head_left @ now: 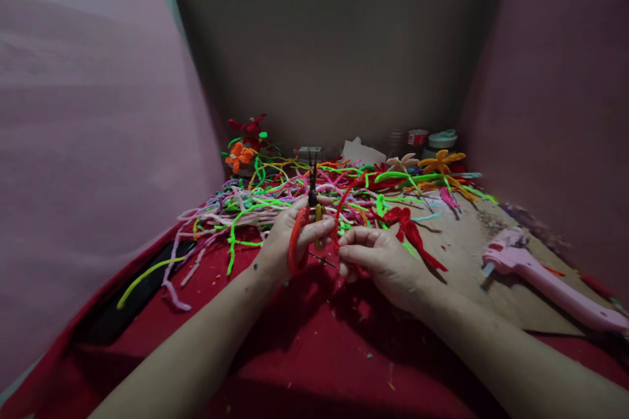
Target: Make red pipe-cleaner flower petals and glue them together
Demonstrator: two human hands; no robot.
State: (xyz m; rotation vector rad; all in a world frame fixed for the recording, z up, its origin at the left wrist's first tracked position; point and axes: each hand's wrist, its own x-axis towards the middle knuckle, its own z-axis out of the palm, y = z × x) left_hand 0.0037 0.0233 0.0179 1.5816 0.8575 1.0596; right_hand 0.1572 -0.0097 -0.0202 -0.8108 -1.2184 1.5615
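My left hand (289,239) is closed on a pair of pliers (312,190) with orange and yellow handles, their dark jaws pointing up and away. Just to its right, my right hand (376,258) pinches a red pipe cleaner (340,213) that curves upward. A thin dark wire (323,260) runs between the two hands. Beyond my right hand lies a red fuzzy looped piece (410,232). What the tucked fingers of my right hand touch is hard to see.
A heap of colored pipe cleaners (255,206) spreads behind the hands. On a brown board (462,236) at right rests a pink glue gun (545,275). A dark flat object (132,301) lies left. Pipe-cleaner flowers, including an orange one (239,156), and a lidded container (442,139) stand behind.
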